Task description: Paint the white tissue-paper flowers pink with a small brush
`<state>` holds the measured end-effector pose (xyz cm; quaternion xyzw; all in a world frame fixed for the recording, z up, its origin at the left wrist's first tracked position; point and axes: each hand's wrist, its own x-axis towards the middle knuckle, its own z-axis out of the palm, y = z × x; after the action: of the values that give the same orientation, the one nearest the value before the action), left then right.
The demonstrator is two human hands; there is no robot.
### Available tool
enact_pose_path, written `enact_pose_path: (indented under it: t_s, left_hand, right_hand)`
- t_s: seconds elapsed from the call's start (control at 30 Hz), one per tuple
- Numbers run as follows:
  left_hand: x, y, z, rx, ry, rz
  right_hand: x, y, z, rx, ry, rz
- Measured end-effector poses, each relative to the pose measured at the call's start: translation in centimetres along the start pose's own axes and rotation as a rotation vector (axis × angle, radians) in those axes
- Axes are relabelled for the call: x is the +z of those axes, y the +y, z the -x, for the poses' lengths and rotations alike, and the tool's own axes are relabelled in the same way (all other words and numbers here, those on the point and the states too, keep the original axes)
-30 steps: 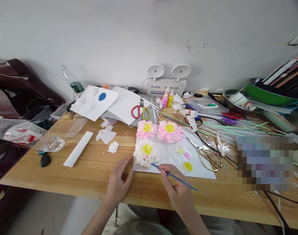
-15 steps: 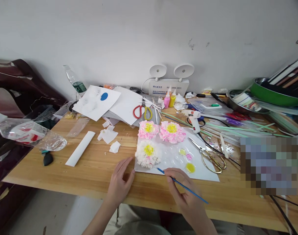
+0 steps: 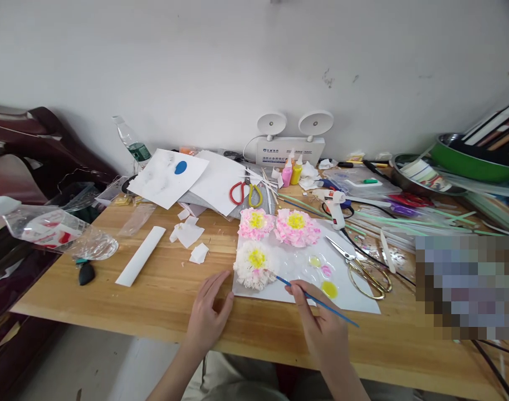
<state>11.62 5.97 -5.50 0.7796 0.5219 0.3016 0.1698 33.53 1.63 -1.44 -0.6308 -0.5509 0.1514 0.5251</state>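
My right hand (image 3: 321, 320) is closed round a slim blue paintbrush (image 3: 317, 301), whose tip meets the lower right petals of a white flower (image 3: 254, 273) with a yellow centre and a touch of pink. That flower lies on a white sheet (image 3: 355, 301). Behind it are two pink-edged flowers, one on the left (image 3: 255, 225) and a larger one (image 3: 298, 236). A clear palette (image 3: 296, 264) to the right holds yellow and pink paint (image 3: 326, 270). Resting on the wood left of the sheet, my left hand (image 3: 210, 309) is open and holds nothing.
Gold-handled scissors (image 3: 358, 267) lie at the sheet's right edge, near a white glue gun (image 3: 334, 206). Paint bottles (image 3: 287, 174) stand at the back. On the left are a rolled white paper (image 3: 141, 256), paper scraps (image 3: 187, 231) and a plastic bottle (image 3: 62, 231) on its side.
The brush tip has moved up and slightly right, from the white flower's lower edge to its right-hand petals. My right hand shifted with it; my left hand stays resting on the table.
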Motion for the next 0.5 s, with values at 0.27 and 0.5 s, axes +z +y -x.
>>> enact_pose_path:
  t_s: [0.27,0.5]
  left_hand:
    - [0.1,0.0,0.0,0.003,-0.005,0.01]
    - [0.1,0.1,-0.1,-0.008,-0.016,0.018]
  right_hand:
    - [0.0,0.5,0.5,-0.048,-0.007,0.025]
    - [0.1,-0.7,0.6,-0.183,-0.297,-0.094]
